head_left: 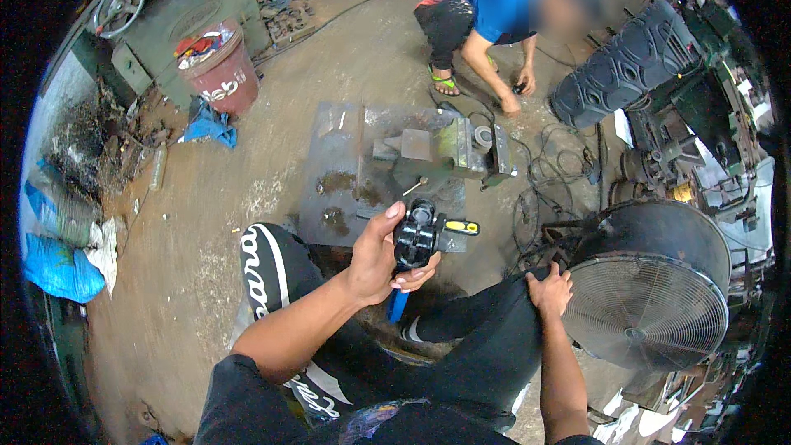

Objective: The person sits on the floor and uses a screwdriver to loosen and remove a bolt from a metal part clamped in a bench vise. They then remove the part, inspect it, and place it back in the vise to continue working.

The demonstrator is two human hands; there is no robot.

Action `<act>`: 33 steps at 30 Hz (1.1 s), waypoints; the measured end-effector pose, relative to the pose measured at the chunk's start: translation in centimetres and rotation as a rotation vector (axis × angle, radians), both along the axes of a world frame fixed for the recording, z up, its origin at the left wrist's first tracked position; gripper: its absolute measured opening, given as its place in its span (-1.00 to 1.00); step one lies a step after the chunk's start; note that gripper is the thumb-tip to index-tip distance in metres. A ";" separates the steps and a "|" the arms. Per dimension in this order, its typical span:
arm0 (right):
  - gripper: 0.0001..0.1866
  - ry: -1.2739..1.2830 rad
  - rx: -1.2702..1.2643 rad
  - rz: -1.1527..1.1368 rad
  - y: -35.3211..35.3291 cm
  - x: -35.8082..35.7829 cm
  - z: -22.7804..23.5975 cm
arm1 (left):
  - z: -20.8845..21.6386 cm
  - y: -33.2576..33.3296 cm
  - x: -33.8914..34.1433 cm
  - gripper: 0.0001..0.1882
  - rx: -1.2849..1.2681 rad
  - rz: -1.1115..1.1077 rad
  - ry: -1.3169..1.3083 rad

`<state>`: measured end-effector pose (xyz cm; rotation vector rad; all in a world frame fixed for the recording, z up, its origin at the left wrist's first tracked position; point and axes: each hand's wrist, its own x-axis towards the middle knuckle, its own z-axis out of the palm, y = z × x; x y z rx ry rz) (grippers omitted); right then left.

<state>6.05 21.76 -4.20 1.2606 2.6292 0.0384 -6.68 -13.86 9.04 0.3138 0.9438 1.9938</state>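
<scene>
In my left hand is a glossy black part with rounded knobs, held upright; my fingers curl round it and hide some of it. A blue bar-like piece shows just below that hand; whether it joins the black part I cannot tell. Right beside the black part is a yellow and black handle-like thing. My right hand rests on my right knee with its fingers apart, holding nothing. Beyond my left hand, a bench vise is on a low metal table. A small metal pin lies near the vise.
A large drum fan stands close by my right hand. Loose cables coil on the floor right of the vise. Another person crouches beyond the table, hands near the floor. A reddish bucket stands at far left.
</scene>
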 end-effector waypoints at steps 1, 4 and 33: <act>-0.16 0.001 0.012 0.004 0.0 0.0 -0.1 | 0.0 0.0 0.0 -0.09 0.018 0.009 0.002; -0.17 0.003 0.023 0.006 0.0 0.0 -0.2 | -0.2 -0.1 -0.1 -0.10 0.012 0.038 0.002; -0.14 -0.026 0.015 -0.002 0.4 -0.1 -0.8 | 1.0 -0.6 -0.3 -0.16 0.067 0.163 -0.117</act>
